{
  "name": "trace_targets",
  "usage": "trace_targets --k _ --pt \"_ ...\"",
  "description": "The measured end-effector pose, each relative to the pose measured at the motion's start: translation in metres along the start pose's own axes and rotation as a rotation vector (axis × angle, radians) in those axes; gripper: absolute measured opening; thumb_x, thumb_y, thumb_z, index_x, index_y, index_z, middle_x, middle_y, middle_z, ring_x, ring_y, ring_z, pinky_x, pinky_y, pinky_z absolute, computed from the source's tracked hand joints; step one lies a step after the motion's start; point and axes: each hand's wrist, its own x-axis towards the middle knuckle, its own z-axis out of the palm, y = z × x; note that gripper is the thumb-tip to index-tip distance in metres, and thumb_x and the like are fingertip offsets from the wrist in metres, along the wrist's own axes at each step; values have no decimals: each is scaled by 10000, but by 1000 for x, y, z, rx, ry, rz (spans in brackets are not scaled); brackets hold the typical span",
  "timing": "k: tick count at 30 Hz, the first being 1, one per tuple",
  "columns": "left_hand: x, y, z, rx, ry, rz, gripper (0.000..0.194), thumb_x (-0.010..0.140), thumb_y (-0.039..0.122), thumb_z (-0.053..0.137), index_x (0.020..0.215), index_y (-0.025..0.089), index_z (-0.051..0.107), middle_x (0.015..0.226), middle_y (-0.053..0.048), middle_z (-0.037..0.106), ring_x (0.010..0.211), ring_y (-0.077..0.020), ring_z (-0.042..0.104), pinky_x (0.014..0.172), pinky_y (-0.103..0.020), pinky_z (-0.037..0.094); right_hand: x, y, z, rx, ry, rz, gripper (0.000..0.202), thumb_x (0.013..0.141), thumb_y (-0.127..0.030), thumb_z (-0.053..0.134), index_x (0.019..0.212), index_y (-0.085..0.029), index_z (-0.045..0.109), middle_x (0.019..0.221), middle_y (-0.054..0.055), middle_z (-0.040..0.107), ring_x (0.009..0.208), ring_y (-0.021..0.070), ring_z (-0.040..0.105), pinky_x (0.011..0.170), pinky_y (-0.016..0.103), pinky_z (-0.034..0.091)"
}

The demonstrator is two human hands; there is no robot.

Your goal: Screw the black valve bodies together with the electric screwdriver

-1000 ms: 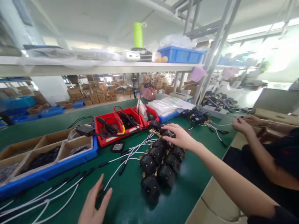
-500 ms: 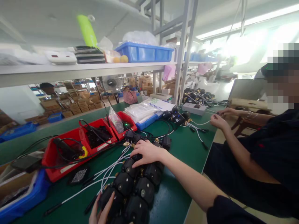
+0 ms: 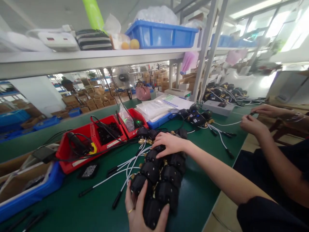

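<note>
Two rows of black housings with brass fittings lie side by side on the green table. My left hand, a ring on one finger, spreads its thumb and fingers round the near end of the rows and touches them. My right hand rests on the far part of the left row, its fingers curved over a housing. White cables with black ends run out to the left of the rows.
Red bins with black parts and cables stand at the back left, near a blue bin. Papers lie behind. A co-worker's hands hold a white cable at right. A shelf spans overhead.
The view has shifted, so the bench appears further right and higher. More of my left hand shows, and its thumb is now visible at the near housing. My right hand stays on the row.
</note>
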Motion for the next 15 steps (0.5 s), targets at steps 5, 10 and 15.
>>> trace_targets --k 5,10,15 --pt "14 14 31 -43 -61 -73 551 783 382 759 1305 281 613 1611 -110 227 1435 -394 397 1146 -587 421 -12 33 -7 -33 -24 33 451 872 -559 714 1232 -288 712 1248 36 669 1212 252 509 1071 359 389" --pt "34 32 56 -144 -93 -152 557 733 320 791 1259 214 641 1617 -141 193 1473 -368 336 1220 -535 316 -23 57 -16 -92 -11 151 455 859 -528 730 1257 -309 705 1330 55 628 1235 299 514 1076 453 405" --pt "46 41 48 -170 -201 -230 866 623 343 893 1403 181 554 1641 -203 188 1493 -383 307 1217 -527 309 -19 13 -30 -183 148 301 442 843 -348 740 1253 -190 698 1363 162 587 1254 402 512 1065 617 397"
